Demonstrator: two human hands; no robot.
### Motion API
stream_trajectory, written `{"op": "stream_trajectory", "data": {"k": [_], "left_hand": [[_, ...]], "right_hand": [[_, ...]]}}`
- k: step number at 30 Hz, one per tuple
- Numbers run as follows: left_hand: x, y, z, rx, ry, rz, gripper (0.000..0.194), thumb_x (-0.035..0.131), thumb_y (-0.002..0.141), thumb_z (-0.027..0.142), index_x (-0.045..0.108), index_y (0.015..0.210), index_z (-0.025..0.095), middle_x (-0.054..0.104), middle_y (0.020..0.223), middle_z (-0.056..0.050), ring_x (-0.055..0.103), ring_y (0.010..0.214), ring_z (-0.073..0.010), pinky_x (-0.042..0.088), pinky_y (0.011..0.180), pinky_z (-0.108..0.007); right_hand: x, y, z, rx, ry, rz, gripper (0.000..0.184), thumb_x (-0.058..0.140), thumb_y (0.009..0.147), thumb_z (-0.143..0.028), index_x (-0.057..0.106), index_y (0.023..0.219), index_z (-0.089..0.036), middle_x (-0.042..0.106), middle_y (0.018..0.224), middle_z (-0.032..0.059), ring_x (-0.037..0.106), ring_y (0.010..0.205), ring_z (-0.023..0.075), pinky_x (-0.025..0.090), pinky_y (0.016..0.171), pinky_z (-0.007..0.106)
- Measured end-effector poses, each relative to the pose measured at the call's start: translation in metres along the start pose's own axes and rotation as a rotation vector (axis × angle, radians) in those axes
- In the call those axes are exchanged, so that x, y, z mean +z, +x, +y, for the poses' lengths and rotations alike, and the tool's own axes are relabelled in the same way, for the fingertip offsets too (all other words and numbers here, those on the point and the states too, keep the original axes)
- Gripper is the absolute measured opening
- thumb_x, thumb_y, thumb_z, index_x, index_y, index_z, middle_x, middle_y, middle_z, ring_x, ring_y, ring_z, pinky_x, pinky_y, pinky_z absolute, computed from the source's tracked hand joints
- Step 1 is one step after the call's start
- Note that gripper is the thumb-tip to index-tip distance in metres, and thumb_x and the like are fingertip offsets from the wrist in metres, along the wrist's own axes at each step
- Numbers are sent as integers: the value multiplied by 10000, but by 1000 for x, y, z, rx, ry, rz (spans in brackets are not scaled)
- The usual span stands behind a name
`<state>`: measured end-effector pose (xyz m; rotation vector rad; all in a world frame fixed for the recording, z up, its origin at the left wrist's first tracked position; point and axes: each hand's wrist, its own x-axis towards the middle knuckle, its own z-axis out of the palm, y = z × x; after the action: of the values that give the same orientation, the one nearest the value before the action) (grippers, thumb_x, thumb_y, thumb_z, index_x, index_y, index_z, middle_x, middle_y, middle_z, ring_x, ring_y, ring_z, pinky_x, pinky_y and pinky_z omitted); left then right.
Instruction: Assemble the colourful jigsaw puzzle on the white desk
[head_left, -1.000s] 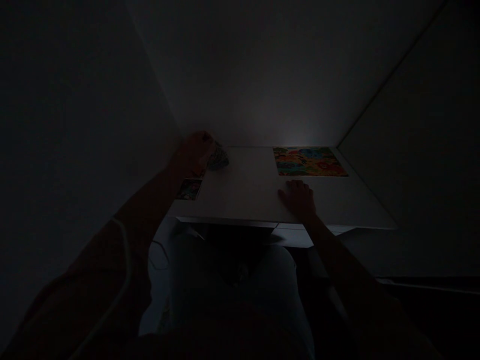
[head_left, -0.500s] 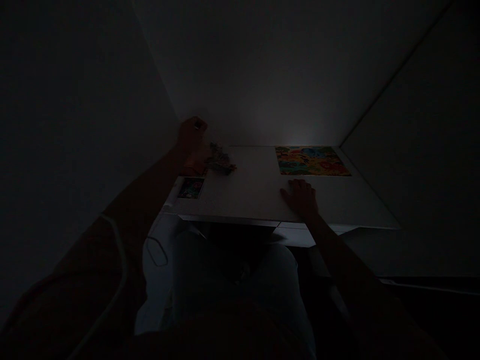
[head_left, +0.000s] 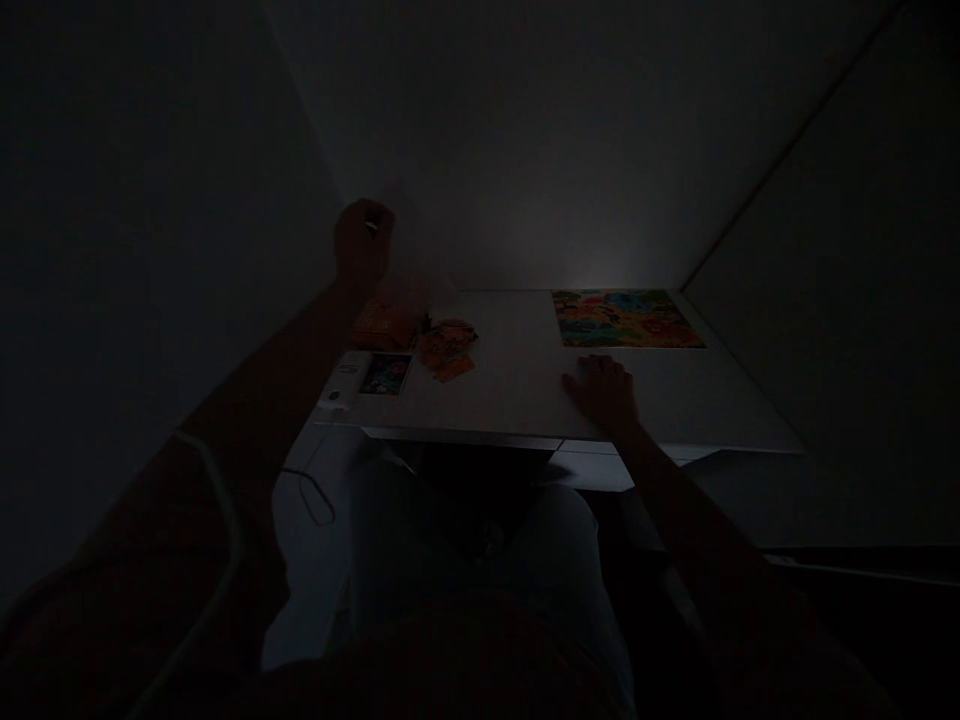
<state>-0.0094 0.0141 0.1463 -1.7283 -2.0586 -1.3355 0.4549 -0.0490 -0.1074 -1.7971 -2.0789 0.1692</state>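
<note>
The scene is very dark. My left hand [head_left: 363, 242] is raised above the far left of the table, its fingers closed on what looks like a clear plastic bag [head_left: 414, 272], faint and blurred. Below it, a loose pile of small orange and brown flat pieces [head_left: 448, 345], like jigsaw pieces, lies on the white table [head_left: 517, 385]. My right hand [head_left: 602, 390] rests palm down with fingers apart, just in front of a colourful picture sheet [head_left: 628, 319]. Nothing shows in its grasp.
An orange-red packet [head_left: 384, 326] lies at the back left under my left hand. Nearer sit a small dark picture card [head_left: 387, 374] and a white object [head_left: 343, 382] at the table's left edge. Walls [head_left: 517, 150] enclose the table. A pale cable [head_left: 229, 520] crosses my left arm.
My left hand has risen and moved left. The pieces, blurred under it before, now lie spread on the table nearer to me. My right hand has stayed in place.
</note>
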Motion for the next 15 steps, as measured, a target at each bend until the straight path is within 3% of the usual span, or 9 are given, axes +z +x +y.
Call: {"op": "stream_trajectory", "data": {"k": [4, 9, 12, 15], "left_hand": [[-5, 6, 3, -5, -49, 51, 105, 688, 1298, 208, 678, 1256, 112, 758, 1298, -36, 656, 1136, -103, 536, 1117, -262], [1, 9, 0, -64, -310, -15, 72, 667, 1298, 212, 668, 1277, 143, 752, 1202, -10, 654, 861, -69, 575, 851, -233], [19, -18, -5, -164, -406, -127, 89, 675, 1265, 253, 678, 1271, 165, 789, 1282, -77, 751, 882, -123, 631, 824, -279], [46, -71, -16, -202, -296, -222, 114, 607, 1250, 277, 680, 1251, 190, 815, 1307, -120, 812, 1085, -207, 696, 1005, -366]], "right_hand": [[2, 0, -1, 14, -13, 16, 637, 530, 1130, -601, 738, 1607, -234, 684, 1686, 313, 608, 1517, 518, 429, 1273, 650], [1, 1, -1, 5, -5, 3, 626, 533, 1137, -603, 738, 1611, -248, 684, 1691, 314, 606, 1514, 520, 429, 1260, 665], [0, 2, -2, 3, -25, -9, 646, 536, 1150, -593, 726, 1624, -198, 677, 1697, 327, 595, 1521, 516, 433, 1266, 654], [-2, 2, -5, 19, -67, -13, 646, 553, 1162, -562, 713, 1627, -145, 674, 1705, 316, 595, 1523, 490, 442, 1287, 617]]}}
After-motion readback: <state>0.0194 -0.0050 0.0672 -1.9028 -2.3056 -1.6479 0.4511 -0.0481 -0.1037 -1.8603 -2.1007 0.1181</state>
